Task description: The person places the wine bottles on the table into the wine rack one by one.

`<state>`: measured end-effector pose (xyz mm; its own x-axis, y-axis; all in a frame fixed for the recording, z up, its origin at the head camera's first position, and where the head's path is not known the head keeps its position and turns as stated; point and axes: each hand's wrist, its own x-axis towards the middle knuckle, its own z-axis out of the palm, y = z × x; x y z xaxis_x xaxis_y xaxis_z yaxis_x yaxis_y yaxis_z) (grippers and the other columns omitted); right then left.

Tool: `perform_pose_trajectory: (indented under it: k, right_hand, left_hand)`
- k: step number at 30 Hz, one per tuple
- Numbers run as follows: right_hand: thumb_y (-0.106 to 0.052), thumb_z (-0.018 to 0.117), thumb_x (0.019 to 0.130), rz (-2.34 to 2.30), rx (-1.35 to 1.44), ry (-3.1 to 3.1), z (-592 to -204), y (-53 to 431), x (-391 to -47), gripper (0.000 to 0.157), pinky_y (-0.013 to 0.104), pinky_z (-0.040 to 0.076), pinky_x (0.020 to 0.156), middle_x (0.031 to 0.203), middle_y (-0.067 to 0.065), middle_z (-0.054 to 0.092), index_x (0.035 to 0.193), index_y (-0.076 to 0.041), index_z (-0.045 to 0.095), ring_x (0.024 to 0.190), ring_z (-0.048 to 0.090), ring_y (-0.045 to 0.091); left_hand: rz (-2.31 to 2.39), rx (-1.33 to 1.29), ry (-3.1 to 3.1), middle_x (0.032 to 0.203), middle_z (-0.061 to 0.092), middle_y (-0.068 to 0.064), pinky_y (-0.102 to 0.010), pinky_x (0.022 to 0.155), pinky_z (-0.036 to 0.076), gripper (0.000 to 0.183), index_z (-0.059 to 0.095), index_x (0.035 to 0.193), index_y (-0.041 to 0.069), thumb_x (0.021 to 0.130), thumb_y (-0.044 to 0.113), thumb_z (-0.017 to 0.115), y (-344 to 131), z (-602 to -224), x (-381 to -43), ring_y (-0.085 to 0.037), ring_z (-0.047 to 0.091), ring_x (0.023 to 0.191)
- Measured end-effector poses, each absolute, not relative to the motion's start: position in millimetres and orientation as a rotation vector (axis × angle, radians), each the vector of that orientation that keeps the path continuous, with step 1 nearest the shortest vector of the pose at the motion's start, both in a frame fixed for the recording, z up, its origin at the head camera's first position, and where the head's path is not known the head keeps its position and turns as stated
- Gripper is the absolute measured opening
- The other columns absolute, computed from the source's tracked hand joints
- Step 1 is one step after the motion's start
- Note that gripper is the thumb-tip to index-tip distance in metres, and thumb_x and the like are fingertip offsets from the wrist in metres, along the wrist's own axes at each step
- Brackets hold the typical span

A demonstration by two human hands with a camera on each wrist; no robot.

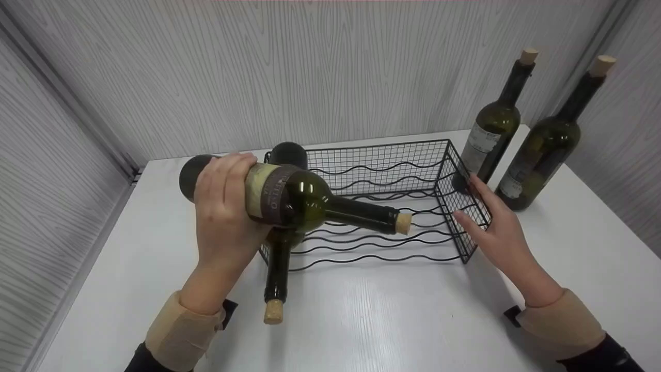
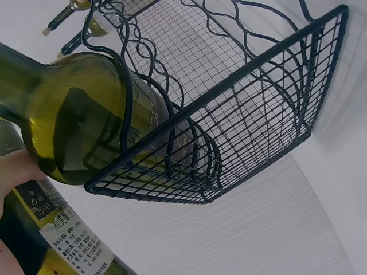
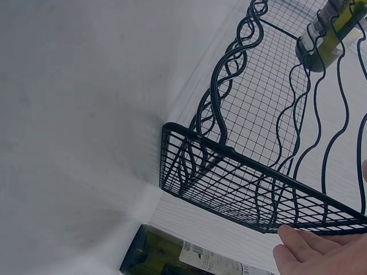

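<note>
A dark green corked wine bottle [image 1: 310,201] lies nearly level in my left hand [image 1: 222,206], its neck pointing right. My fingers wrap over its body near the base; its white back label [image 2: 80,243] faces the left wrist camera. Below and behind it, a second wine bottle [image 1: 279,268] lies at the left end of the black wire wine rack [image 1: 403,165], neck towards me. At the rack's right end, my right hand [image 1: 503,232] holds the mesh side panel [image 3: 258,189], thumb on the inner side and fingers on the outer side.
Two corked wine bottles stand upright right of the rack: one [image 1: 490,134] close behind its right panel, the other [image 1: 542,150] farther right. Wavy wires form the rack's rows. The white table [image 1: 361,320] meets a grained wall [image 1: 310,72] at the back.
</note>
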<state>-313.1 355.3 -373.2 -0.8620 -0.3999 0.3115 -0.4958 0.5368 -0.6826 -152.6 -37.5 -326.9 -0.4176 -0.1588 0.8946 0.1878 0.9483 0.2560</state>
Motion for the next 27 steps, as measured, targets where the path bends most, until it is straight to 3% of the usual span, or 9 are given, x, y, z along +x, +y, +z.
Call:
perform_pose_trajectory:
  k: [7,27]
  right_hand:
    - [-0.026,0.069,0.105,1.231,0.773,-2.645,-372.1,354.6,-312.5,0.076,0.068,0.027,0.127,0.171,0.020,0.035,0.167,-0.007,0.030,0.158,0.032,0.046]
    - [-0.027,0.069,0.105,1.231,0.776,-2.652,-372.6,354.9,-313.4,0.076,0.068,0.026,0.128,0.172,0.019,0.035,0.168,-0.012,0.029,0.159,0.031,0.046]
  left_hand:
    - [-0.299,-0.064,-1.970,0.130,0.071,-0.016,-0.048,0.124,0.043,0.051,0.064,0.128,0.002,0.082,0.004,0.085,-32.3,-323.5,-151.5,-0.035,0.063,0.127]
    - [-0.228,-0.133,-1.975,0.129,0.072,-0.015,-0.048,0.122,0.045,0.050,0.066,0.126,0.002,0.080,-0.001,0.085,-21.0,-322.6,-143.1,-0.034,0.065,0.128]
